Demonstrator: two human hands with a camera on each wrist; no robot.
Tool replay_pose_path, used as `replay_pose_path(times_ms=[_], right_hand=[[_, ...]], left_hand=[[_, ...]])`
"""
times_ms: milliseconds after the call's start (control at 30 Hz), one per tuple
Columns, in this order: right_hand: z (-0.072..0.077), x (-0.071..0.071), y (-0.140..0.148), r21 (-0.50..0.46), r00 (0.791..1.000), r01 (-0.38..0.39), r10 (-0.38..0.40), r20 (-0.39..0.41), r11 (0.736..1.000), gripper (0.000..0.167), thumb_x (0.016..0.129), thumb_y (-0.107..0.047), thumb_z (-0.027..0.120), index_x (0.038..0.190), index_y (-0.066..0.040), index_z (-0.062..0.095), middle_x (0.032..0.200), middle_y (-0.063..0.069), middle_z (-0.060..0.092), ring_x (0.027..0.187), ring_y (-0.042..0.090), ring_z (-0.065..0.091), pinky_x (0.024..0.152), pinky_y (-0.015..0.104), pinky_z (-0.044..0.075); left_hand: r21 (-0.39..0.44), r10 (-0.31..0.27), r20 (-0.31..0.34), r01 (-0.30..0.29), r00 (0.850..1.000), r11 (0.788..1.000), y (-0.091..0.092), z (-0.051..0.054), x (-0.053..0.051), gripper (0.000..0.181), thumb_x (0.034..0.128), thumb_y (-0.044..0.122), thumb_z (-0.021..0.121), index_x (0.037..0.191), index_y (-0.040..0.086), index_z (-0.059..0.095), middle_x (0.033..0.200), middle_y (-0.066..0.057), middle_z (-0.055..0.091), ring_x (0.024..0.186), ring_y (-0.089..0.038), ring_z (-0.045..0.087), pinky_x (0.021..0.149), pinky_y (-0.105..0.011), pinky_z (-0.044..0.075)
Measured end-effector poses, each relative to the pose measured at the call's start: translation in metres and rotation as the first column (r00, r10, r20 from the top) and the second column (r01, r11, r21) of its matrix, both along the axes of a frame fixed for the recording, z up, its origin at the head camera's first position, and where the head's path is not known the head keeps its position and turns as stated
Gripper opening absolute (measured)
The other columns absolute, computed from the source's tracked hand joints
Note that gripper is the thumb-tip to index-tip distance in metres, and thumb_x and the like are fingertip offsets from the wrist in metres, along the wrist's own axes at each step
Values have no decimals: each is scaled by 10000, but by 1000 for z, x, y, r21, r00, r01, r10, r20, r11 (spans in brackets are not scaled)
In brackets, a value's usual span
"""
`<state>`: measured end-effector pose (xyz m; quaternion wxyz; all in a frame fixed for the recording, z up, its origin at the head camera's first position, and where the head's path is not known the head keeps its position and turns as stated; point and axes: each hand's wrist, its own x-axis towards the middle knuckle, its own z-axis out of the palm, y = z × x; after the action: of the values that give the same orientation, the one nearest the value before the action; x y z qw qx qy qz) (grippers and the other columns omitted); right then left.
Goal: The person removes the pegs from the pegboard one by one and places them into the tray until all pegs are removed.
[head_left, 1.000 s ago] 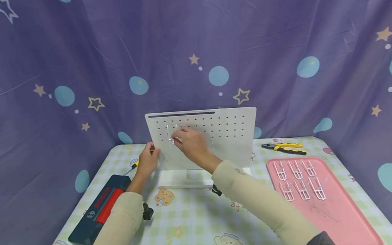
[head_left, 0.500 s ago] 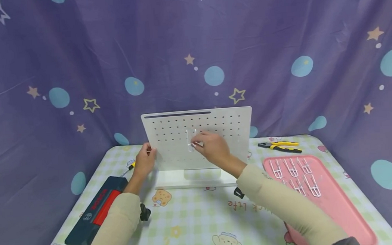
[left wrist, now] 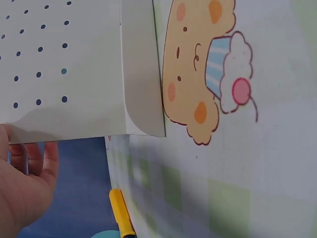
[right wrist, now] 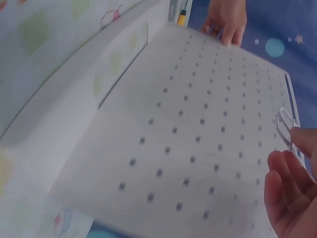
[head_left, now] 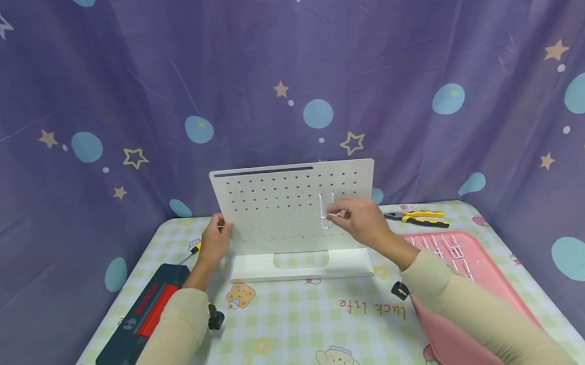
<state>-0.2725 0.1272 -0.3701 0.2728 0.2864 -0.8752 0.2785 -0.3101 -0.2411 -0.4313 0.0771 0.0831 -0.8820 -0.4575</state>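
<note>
A white pegboard (head_left: 260, 229) stands upright on its white base at the back of the table. At its left edge my left hand (head_left: 215, 240) grips the board, with the thumb in front and the fingers curled behind, as the left wrist view shows. My right hand (head_left: 362, 218) pinches a white wire pegboard hook (head_left: 322, 217) between thumb and fingers. The hook is in front of the right part of the board, its two prongs pointing up. In the right wrist view the looped end of the hook (right wrist: 283, 124) shows; whether it touches the board I cannot tell.
On the right a pink tray (head_left: 499, 281) holds several more white wire hooks (head_left: 456, 248), partly hidden by my right forearm. Yellow-black pliers (head_left: 417, 218) lie behind it. A dark Bosch case (head_left: 145, 320) and a yellow-handled screwdriver (head_left: 196, 247) lie left.
My right hand has carried the hook rightward across the front of the board, from the left part to the right part. My left hand keeps its grip on the left edge.
</note>
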Motion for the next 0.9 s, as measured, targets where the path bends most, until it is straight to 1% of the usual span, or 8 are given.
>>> replay_pose_path(times_ms=[133,233,367,467,633,767,833,900], right_hand=[[-4,-1,29,-28,1000,8,-8,12,1000,100,851,-190,816,947,-166,807,945,6,786,679,155,717,616,305,589],[-6,1,49,-46,998,43,-40,57,998,96,858,-203,815,950,-176,807,950,17,789,663,142,706,580,271,559],[-7,5,77,-63,989,94,-86,123,994,105,867,-209,810,968,-181,805,949,38,788,653,126,684,548,243,510],[-8,9,98,-60,980,132,-121,155,989,108,873,-202,802,977,-174,805,897,45,782,642,104,662,530,242,481],[-11,15,133,-15,963,192,-186,195,981,126,892,-213,780,1000,-153,804,828,49,762,615,57,587,521,236,457],[-14,21,163,34,952,230,-232,201,972,131,904,-223,765,996,-137,801,808,58,759,609,54,595,529,240,472],[-17,25,179,58,940,255,-262,216,965,121,917,-244,751,982,-154,796,798,41,757,618,35,618,539,238,482],[-21,29,193,73,925,275,-284,251,959,137,931,-259,733,991,-150,791,791,35,758,619,21,633,544,241,480]], left_hand=[[6,0,23,-1,1000,1000,0,0,-1,344,1072,338,400,1327,119,471,1365,-158,561,1233,-333,540,1032,-502,503],[9,3,29,-3,1000,1000,0,0,-2,341,1072,343,396,1318,120,470,1349,-154,559,1218,-325,537,1023,-494,503],[6,-7,24,6,1000,1000,0,0,-2,347,1075,341,381,1317,107,466,1341,-164,556,1210,-325,536,1013,-485,503],[2,-14,23,14,1000,1000,-1,1,-1,352,1074,340,381,1317,99,463,1361,-172,550,1243,-334,530,1037,-493,497],[-1,-16,19,16,1000,1000,-4,-1,0,361,1071,334,381,1326,91,460,1362,-181,543,1246,-341,518,1042,-504,488],[-2,-22,7,22,1000,1000,-5,-4,-1,352,1075,327,390,1332,99,463,1335,-167,550,1217,-331,524,1010,-491,495],[-6,-29,3,29,1000,1000,-5,-5,-2,348,1079,321,393,1336,98,464,1329,-165,555,1211,-326,531,1000,-480,502],[-2,-30,7,30,1000,1000,-5,-6,-2,346,1080,322,397,1340,105,464,1333,-160,555,1208,-325,535,998,-478,506]])
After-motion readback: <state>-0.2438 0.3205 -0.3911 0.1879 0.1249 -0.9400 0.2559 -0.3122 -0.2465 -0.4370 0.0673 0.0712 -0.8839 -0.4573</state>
